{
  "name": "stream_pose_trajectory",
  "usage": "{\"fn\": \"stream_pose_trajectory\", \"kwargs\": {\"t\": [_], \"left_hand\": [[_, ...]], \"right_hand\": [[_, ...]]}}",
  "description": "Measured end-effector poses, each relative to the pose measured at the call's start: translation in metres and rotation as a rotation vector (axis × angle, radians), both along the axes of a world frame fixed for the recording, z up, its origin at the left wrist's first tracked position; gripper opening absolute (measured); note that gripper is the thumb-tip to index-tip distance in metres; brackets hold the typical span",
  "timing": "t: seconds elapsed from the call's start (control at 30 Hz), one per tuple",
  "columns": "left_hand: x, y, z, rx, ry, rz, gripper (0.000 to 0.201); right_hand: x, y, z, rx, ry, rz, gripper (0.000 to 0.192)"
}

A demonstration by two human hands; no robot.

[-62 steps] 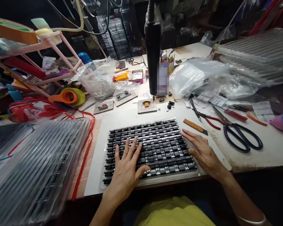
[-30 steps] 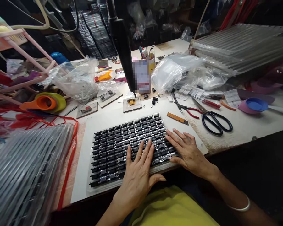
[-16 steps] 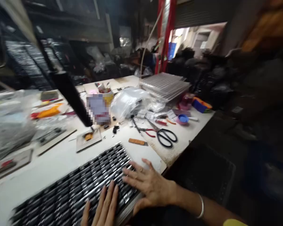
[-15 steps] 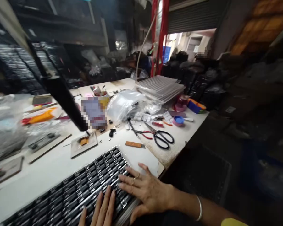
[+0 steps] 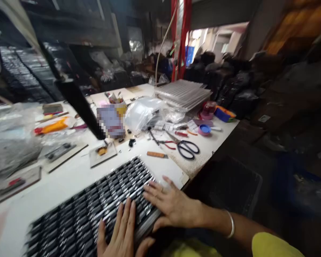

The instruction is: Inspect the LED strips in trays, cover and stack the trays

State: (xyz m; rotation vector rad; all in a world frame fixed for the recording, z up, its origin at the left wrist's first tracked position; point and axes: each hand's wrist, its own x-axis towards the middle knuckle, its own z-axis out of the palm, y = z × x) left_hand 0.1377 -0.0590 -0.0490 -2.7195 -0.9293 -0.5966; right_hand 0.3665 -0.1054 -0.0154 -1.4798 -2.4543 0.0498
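Note:
A clear, shiny tray [image 5: 96, 200] holds rows of small black blocks; I cannot make out what the blocks are. It lies slanted on the near part of the white table. My left hand [image 5: 124, 228] rests flat on its near side, fingers stretched out and thumb apart. On the tray's right end lies my right hand [image 5: 173, 205], open, with fingers spread over the edge and a bangle at the wrist. Neither hand grips anything that I can see.
Beyond the tray lie an orange-handled cutter [image 5: 156, 154], black-handled scissors [image 5: 187, 149] and red-handled pliers [image 5: 168, 144]. A black tool arm [image 5: 81, 110] hangs over a small plate [image 5: 103, 156]. Plastic bags [image 5: 144, 114] and stacked clear trays [image 5: 183, 92] stand farther back. The table edge runs at right.
The camera view has shifted, so the table things appear farther right and slightly higher. Both hands stay on the tray, and more of my left hand, with its thumb, now shows.

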Motion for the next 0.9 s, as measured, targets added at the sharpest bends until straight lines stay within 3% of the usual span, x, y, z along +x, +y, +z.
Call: {"fn": "stream_pose_trajectory", "kwargs": {"t": [0.1, 0.2, 0.47, 0.57, 0.73, 0.9], "left_hand": [[-0.010, -0.004, 0.018, -0.067, 0.012, 0.085, 0.075], [-0.027, -0.005, 0.027, -0.138, 0.034, 0.222, 0.070], [-0.077, -0.027, 0.017, -0.228, 0.022, 0.416, 0.065], [-0.079, -0.032, 0.019, -0.251, 0.008, 0.419, 0.064], [-0.068, -0.035, 0.026, -0.259, 0.009, 0.399, 0.063], [-0.060, -0.038, 0.029, -0.250, 0.046, 0.386, 0.061]], "right_hand": [[0.007, 0.000, -0.003, 0.044, 0.025, -0.095, 0.075], [0.017, -0.001, -0.008, 0.117, 0.088, -0.202, 0.062], [0.015, -0.018, -0.026, 0.191, 0.266, -0.146, 0.038], [0.011, -0.016, -0.026, 0.215, 0.256, -0.137, 0.035], [-0.003, -0.008, -0.017, 0.159, 0.134, -0.042, 0.052], [-0.018, -0.009, -0.018, 0.151, 0.105, 0.020, 0.045]]}}
